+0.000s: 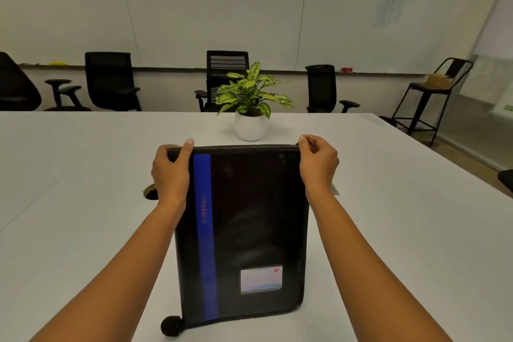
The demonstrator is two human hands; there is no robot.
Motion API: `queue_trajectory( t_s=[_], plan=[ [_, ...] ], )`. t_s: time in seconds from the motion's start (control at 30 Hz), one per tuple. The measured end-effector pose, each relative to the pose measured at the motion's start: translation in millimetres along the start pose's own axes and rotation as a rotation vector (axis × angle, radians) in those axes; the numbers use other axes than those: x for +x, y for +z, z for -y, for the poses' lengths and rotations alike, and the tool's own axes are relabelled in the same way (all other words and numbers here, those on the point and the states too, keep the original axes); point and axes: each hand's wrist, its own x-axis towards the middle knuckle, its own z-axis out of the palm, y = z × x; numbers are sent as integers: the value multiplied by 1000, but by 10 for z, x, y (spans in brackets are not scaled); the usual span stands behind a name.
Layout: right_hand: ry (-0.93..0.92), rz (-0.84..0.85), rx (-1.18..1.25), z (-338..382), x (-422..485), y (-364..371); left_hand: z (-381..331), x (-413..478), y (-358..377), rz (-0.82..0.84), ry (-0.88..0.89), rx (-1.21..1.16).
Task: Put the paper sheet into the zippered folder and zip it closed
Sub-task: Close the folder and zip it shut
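A black zippered folder (249,225) with a blue vertical stripe and a small label card lies flat on the white table (83,203), its cover down. My left hand (170,172) grips the folder's far left corner, thumb on top. At the far right corner my right hand (317,164) pinches something small at the folder's edge, probably the zipper pull. A black pom-pom (170,326) hangs at the near left corner. A small white corner (334,189) shows beside my right wrist; the paper sheet is otherwise not visible.
A potted plant (251,108) in a white pot stands just beyond the folder. A small dark round object (150,191) lies left of my left wrist. Black office chairs (111,83) line the table's far side, and a tall stool (433,97) stands at the right.
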Motion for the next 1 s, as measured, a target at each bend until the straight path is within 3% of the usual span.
queue_trajectory(
  t_s=[0.13,0.27,0.47,0.7,0.8,1.0],
  plan=[
    [4,-21,-19,159,-234,-187,-291,-88,-169,86,265,343],
    [17,-18,-76,309,-382,-397,-562,-157,-268,265,333,632],
    [-73,33,-319,500,-509,-671,-882,-244,-335,636,371,663],
    [-186,-96,-506,532,-742,-750,-849,-340,-375,786,492,654],
    [-190,-133,-509,542,-788,-761,-832,-320,-402,816,498,725],
    [-169,-199,-447,512,-892,-845,-793,-437,-489,840,725,711]
  ],
)
